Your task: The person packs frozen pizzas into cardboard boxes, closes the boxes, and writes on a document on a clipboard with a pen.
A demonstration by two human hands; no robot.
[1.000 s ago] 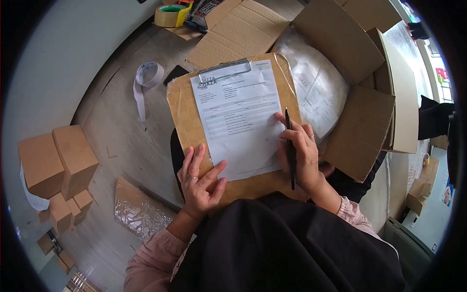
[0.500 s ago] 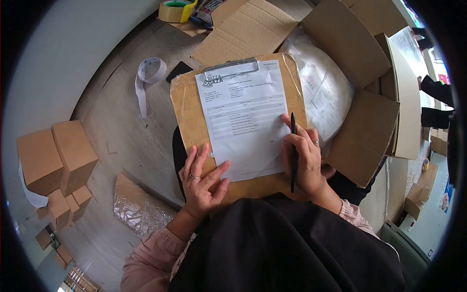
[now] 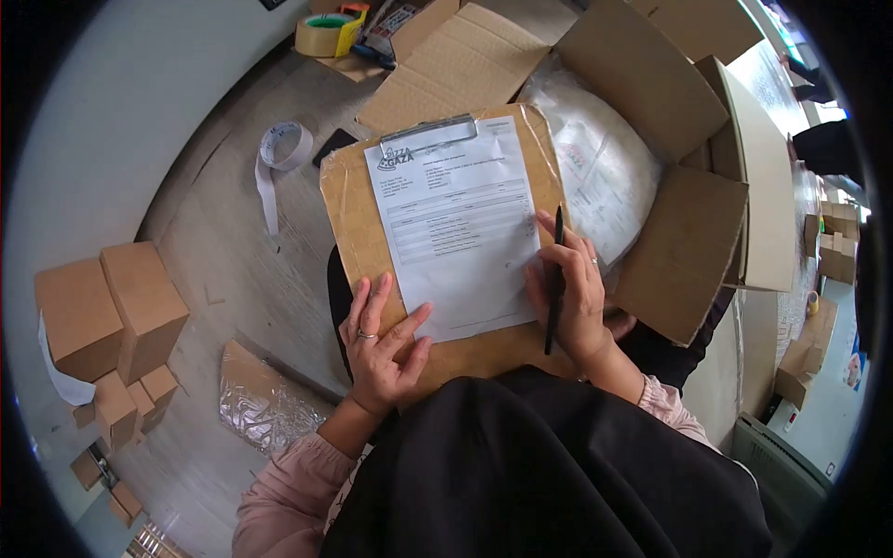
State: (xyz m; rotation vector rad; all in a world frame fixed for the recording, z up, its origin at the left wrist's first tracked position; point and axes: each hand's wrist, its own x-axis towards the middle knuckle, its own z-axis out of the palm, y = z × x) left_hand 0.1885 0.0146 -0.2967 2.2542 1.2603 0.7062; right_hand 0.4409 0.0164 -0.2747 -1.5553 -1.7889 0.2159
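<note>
A brown clipboard (image 3: 352, 223) lies on my lap, its metal clip (image 3: 428, 132) at the far end. Under the clip is a printed sheet (image 3: 465, 293) with a logo and a table of text lines. My left hand (image 3: 381, 349) rests with fingers spread over the board's lower left and the sheet's edge; a ring shows on one finger. Between the fingers of my right hand (image 3: 572, 288) is a black pen (image 3: 555, 279), held nearly upright in this view. That hand lies at the sheet's right edge.
An open cardboard box (image 3: 684, 242) with a plastic-wrapped bundle (image 3: 600, 158) stands at right. Left of the board are a white label roll (image 3: 286, 146) and a dark phone (image 3: 333, 147). Small brown boxes (image 3: 139, 307) are stacked far left. A tape dispenser (image 3: 326, 35) lies at the top.
The view has shifted slightly, so the board and box appear a little further left. My right hand still holds the pen beside the sheet; my left hand stays on the board.
</note>
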